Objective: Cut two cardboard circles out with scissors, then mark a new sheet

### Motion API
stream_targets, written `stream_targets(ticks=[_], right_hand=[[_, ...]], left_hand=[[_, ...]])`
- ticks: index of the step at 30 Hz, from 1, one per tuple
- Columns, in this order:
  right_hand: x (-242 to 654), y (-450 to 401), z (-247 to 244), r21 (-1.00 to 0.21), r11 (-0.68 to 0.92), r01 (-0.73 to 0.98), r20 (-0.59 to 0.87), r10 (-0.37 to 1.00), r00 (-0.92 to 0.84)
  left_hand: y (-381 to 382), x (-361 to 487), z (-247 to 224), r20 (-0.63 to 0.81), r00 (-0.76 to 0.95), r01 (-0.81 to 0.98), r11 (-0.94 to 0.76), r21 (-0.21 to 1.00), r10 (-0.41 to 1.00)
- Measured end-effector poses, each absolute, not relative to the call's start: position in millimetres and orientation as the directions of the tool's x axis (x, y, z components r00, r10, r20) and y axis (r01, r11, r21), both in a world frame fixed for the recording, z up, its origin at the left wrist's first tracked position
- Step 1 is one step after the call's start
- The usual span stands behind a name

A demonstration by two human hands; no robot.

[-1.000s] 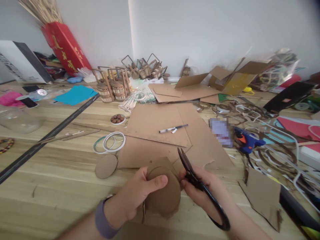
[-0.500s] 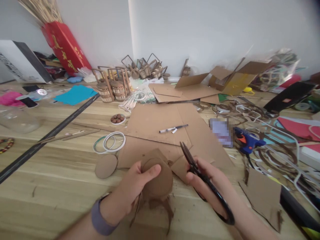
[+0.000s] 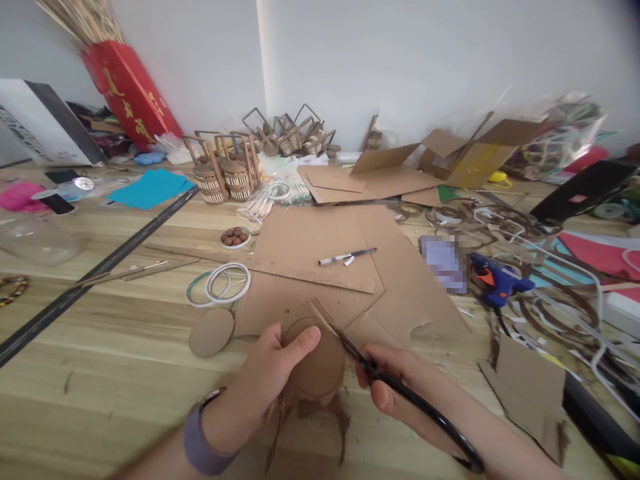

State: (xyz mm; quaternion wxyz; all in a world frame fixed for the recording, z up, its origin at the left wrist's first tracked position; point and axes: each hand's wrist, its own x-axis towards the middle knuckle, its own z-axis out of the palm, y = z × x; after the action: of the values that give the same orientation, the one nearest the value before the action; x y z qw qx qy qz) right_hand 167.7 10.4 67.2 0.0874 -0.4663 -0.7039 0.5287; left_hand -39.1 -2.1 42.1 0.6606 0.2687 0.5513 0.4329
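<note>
My left hand (image 3: pixel 267 377) grips a piece of cardboard (image 3: pixel 320 363) with a round outline on it, thumb pressed on top and the other fingers underneath. Ragged strips of cardboard (image 3: pixel 340 420) hang from its lower edge. In my right hand (image 3: pixel 400 383) is a pair of scissors (image 3: pixel 373 370) with black handles. Their blades lie at the upper right edge of the circle, pointing up and left; they look close together. A cut cardboard disc (image 3: pixel 212 332) lies on the table left of my left hand.
Large cardboard sheets (image 3: pixel 315 240) lie ahead, bearing a pen (image 3: pixel 347 257). Tape rolls (image 3: pixel 229 283) and a dish of brown balls (image 3: pixel 235 237) are to the left. On the right are a blue glue gun (image 3: pixel 500 280), cords and scraps. Small baskets (image 3: pixel 237 177) stand behind.
My right hand has brought the scissors left, from beside the cardboard onto its upper right edge. The flap of cardboard near the blades is no longer seen there. My left hand has barely moved.
</note>
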Motion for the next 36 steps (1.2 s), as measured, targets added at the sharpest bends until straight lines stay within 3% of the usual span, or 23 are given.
stream_targets(ticks=[12, 36], right_hand=[[167, 5, 41, -0.928, 0.108, 0.358, -0.135, 0.795, -0.591], [165, -1, 50, -0.918, 0.065, 0.392, -0.189, 0.796, -0.575]], left_hand=[[-6, -36, 35, -0.351, 0.216, -0.223, 0.396, 0.891, 0.911], [-8, -36, 42, -0.35, 0.27, -0.267, 0.419, 0.868, 0.897]])
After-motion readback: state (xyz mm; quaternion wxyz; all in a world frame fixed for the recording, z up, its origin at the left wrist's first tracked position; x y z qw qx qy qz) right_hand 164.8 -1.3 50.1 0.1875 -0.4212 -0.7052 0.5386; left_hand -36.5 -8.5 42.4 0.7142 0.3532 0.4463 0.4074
